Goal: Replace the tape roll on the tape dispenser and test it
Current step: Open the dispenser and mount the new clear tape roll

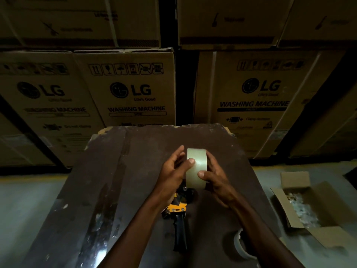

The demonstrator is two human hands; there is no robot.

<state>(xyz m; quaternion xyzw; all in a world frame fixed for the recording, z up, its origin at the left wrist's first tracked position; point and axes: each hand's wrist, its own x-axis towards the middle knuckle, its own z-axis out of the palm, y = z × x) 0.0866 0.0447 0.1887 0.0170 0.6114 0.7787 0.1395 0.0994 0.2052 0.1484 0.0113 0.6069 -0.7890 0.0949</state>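
Right now both hands are closed around a fresh roll of clear tape [196, 168], held on edge above the middle of a dark, scuffed table [123, 171]. The left hand [174, 172] clamps one side with its thumb laid across the outer band; the right hand [214, 180] clamps the other side, thumb also pressed on the band. Just beneath the roll, and partly hidden by it, lies the tape dispenser [178, 215], yellow at the head with a black handle pointing back toward the person. A pale ring [238, 243] (probably the spent core, though it is half hidden by the right forearm) rests near the table's near edge.

The likely trouble is orientation: seated the wrong way round, the tape would feed sticky side up and the test pull would fail. The loose end is not visible, so picking it free could tear or split it. In this dim light the dispenser's cutting teeth could easily catch a finger.
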